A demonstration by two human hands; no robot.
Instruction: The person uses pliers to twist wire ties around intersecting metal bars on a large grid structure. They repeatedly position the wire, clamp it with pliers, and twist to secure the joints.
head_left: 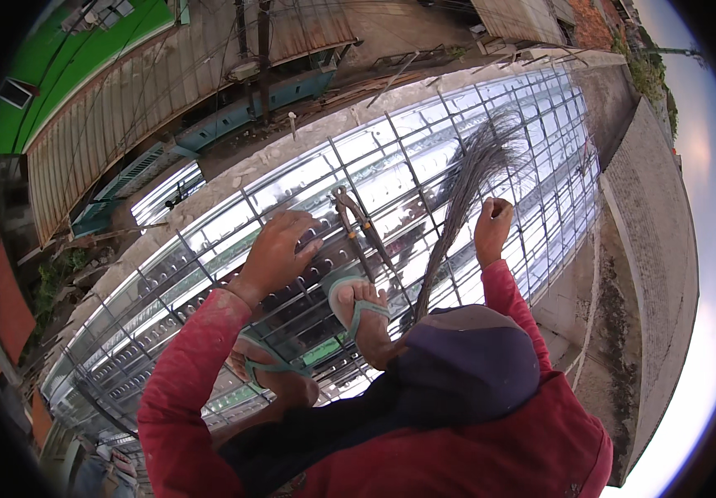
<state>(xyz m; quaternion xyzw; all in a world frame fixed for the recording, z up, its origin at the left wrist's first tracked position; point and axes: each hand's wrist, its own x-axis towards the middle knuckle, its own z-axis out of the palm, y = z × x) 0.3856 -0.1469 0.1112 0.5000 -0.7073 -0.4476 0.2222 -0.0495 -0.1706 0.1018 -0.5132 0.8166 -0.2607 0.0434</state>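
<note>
I crouch on a grid of thin steel bars (pixel 209 274) laid over shiny corrugated metal sheets (pixel 424 141). My left hand (pixel 279 249) rests flat on the grid with its fingers spread and holds nothing. A long-handled cutter (pixel 358 224) lies on the bars just right of that hand. My right hand (pixel 492 224) is closed in a fist around a bar of the grid. A bundle of thin dark strands (pixel 466 191) fans out just left of that fist. My feet in teal sandals (pixel 358 303) stand on the bars.
The grid ends at a concrete ledge (pixel 292 141) on the far side, with a drop to rusty tin roofs (pixel 109 116) and a green wall (pixel 68 58). A grey block wall (pixel 648 216) runs along the right. Wooden scraps (pixel 358 87) lie beyond the ledge.
</note>
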